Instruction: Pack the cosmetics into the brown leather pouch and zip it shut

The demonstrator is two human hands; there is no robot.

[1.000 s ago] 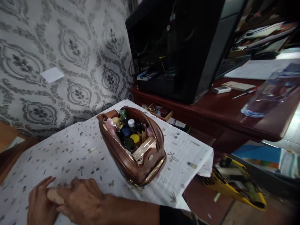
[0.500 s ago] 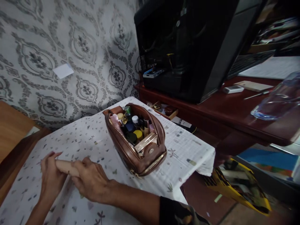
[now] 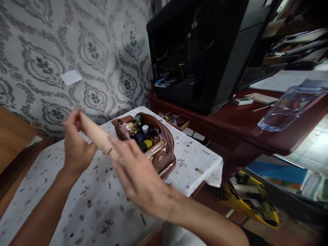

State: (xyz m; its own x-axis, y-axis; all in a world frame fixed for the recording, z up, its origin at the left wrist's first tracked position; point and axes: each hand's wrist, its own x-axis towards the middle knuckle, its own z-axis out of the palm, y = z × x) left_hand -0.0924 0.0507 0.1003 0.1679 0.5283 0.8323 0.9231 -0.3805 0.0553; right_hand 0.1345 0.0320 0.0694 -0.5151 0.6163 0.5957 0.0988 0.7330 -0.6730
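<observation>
Rising higher, both hands [image 3: 77,148] [image 3: 138,171] hold the beige tube [image 3: 96,134].

The bare left hand [image 3: 77,145] is raised, its fingers [image 3: 72,120] bent and pointing up, the thumb spread below and to the right of them. Its bare forearm [image 3: 42,208] slants down and left from the fingers. The bare right hand [image 3: 139,174], blurred, reaches in opposite, fingers together and closed, knuckles uppermost, wrist nearly straight; its forearm extends down and right from them.
</observation>
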